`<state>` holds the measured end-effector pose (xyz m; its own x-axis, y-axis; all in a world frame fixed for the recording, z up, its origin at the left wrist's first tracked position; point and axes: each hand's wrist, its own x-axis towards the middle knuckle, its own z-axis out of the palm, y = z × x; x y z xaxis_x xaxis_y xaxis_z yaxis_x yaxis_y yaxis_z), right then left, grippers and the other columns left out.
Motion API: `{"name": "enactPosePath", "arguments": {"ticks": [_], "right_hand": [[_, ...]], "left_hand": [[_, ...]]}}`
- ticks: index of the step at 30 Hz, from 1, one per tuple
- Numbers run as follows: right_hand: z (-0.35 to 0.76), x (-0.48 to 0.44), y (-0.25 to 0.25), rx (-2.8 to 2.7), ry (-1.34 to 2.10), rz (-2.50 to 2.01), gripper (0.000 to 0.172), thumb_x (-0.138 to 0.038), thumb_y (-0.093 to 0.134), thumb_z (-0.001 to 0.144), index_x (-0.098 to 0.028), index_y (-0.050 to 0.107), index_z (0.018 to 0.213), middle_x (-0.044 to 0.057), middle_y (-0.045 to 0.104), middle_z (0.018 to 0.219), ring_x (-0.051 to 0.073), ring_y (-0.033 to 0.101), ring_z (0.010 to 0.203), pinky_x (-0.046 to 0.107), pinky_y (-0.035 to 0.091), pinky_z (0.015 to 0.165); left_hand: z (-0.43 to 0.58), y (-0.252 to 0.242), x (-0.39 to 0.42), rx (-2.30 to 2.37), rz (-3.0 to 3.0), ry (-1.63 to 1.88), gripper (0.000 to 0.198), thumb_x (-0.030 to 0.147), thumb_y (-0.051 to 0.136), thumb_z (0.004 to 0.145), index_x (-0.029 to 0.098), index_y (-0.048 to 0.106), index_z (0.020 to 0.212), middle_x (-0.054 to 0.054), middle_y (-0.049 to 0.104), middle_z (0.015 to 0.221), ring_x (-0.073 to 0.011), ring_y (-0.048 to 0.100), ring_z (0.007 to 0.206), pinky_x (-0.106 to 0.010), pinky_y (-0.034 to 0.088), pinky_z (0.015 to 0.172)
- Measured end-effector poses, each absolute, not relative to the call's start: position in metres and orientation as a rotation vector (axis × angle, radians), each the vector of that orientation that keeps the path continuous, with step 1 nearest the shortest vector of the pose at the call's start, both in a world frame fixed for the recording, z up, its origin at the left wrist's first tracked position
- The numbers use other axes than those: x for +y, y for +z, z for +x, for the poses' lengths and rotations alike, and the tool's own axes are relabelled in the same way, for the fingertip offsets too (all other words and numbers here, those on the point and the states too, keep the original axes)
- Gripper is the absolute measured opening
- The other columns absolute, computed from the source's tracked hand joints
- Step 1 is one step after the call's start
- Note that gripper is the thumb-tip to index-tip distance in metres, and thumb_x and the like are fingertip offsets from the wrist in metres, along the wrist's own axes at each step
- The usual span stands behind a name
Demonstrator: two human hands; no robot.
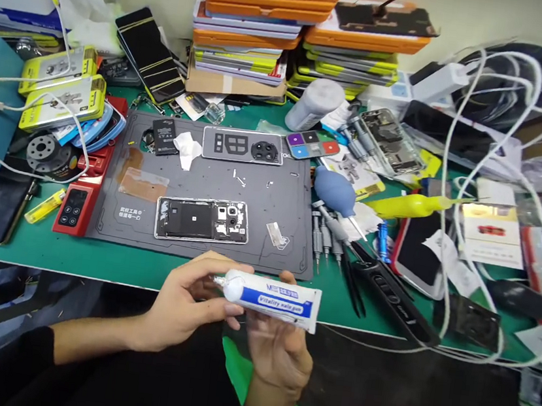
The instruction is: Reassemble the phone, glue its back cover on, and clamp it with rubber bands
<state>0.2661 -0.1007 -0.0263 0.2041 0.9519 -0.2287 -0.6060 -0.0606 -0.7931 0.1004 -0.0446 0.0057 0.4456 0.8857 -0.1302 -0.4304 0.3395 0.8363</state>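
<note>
White tube (271,300), long axis crosswise, gripped by left hand (183,296) near the nozzle (218,281) and right hand (279,352) beneath, opened phone (194,219) beyond, nearer the left hand.

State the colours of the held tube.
The tube is white with blue markings, best seen in the head view.

"Vitality" on white tube (271,300), Chinese characters on mat (204,180)

Green bench top (118,280) across mid-frame; directly on it: grey mat (195,177) at centre, dark phone (1,206) and yellow lighter (45,205) far left, blue blower (334,190) right of centre
</note>
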Motion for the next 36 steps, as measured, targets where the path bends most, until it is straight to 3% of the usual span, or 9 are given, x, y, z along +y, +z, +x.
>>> {"name": "enactPosePath", "arguments": {"ticks": [3,5,7,8,11,16,23,31,36], "right_hand": [[0.243,-0.102,-0.033,-0.337,1.250,-1.016,0.046,-0.065,0.089,0.079,-0.039,0.078,0.116,0.001,0.079,0.103,0.016,0.070,0.071,0.027,0.062,0.055],[0.238,-0.099,-0.035,-0.278,1.152,-1.033,0.033,-0.060,0.086,0.086,-0.037,0.079,0.109,-0.001,0.079,0.101,0.012,0.066,0.068,0.022,0.059,0.056],[0.244,-0.094,-0.035,-0.291,1.019,-1.058,0.029,-0.055,0.081,0.092,-0.036,0.079,0.113,-0.001,0.078,0.106,0.009,0.056,0.061,0.019,0.052,0.052],[0.250,-0.090,-0.035,-0.320,0.945,-1.083,0.030,-0.053,0.079,0.093,-0.035,0.078,0.117,0.001,0.078,0.110,0.009,0.055,0.061,0.020,0.050,0.052],[0.264,-0.082,-0.036,-0.424,0.738,-1.155,0.032,-0.042,0.080,0.092,-0.032,0.075,0.122,0.004,0.078,0.115,0.014,0.066,0.076,0.025,0.055,0.059],[0.251,-0.076,-0.034,-0.599,0.573,-1.195,0.024,-0.030,0.083,0.088,-0.026,0.075,0.110,0.005,0.082,0.108,0.021,0.076,0.083,0.032,0.062,0.057],[0.219,-0.069,-0.025,-0.752,0.560,-1.226,0.028,-0.028,0.091,0.081,-0.021,0.077,0.104,0.003,0.079,0.095,0.031,0.084,0.096,0.046,0.073,0.067],[0.233,-0.053,-0.026,-0.781,0.549,-1.185,0.037,-0.029,0.091,0.074,-0.018,0.072,0.104,0.000,0.078,0.088,0.027,0.084,0.084,0.036,0.069,0.051],[0.235,-0.048,-0.027,-0.822,0.609,-1.173,0.033,-0.028,0.090,0.078,-0.016,0.071,0.102,0.002,0.080,0.086,0.023,0.083,0.081,0.030,0.067,0.051]], "left_hand": [[0.104,0.000,-0.049,0.703,0.973,0.940,0.041,0.032,0.092,0.087,0.033,0.083,0.127,-0.009,0.070,0.124,-0.0214,0.072,0.105,-0.029,0.068,0.083],[0.094,0.001,-0.045,0.740,1.150,0.880,0.050,0.036,0.089,0.091,0.033,0.077,0.139,-0.010,0.073,0.125,-0.0201,0.072,0.104,-0.030,0.065,0.088],[0.069,0.007,-0.033,0.798,1.440,0.816,0.061,0.036,0.083,0.097,0.034,0.064,0.155,-0.009,0.076,0.126,-0.0174,0.071,0.094,-0.031,0.064,0.085],[0.051,0.012,-0.024,0.866,1.654,0.799,0.056,0.032,0.076,0.102,0.032,0.062,0.156,-0.008,0.078,0.124,-0.0178,0.071,0.097,-0.033,0.063,0.089],[-0.004,0.026,0.009,1.145,2.366,0.697,0.040,0.030,0.077,0.101,0.035,0.073,0.140,-0.007,0.078,0.136,-0.0271,0.068,0.124,-0.049,0.051,0.113],[-0.042,0.032,0.051,0.954,2.623,0.299,0.057,0.046,0.077,0.100,0.037,0.062,0.155,-0.005,0.056,0.168,-0.0364,0.041,0.162,-0.060,0.028,0.132],[-0.033,0.017,0.048,0.860,2.544,0.224,0.066,0.044,0.072,0.103,0.031,0.051,0.164,-0.009,0.052,0.171,-0.0388,0.035,0.166,-0.069,0.018,0.135],[-0.027,0.015,0.048,0.903,2.380,0.348,0.055,0.062,0.066,0.103,0.031,0.067,0.148,-0.005,0.062,0.161,-0.0429,0.038,0.164,-0.073,0.018,0.133],[-0.019,0.013,0.048,0.883,2.433,0.370,0.049,0.057,0.053,0.109,0.025,0.070,0.142,-0.005,0.065,0.155,-0.0419,0.040,0.162,-0.070,0.026,0.130]]}}
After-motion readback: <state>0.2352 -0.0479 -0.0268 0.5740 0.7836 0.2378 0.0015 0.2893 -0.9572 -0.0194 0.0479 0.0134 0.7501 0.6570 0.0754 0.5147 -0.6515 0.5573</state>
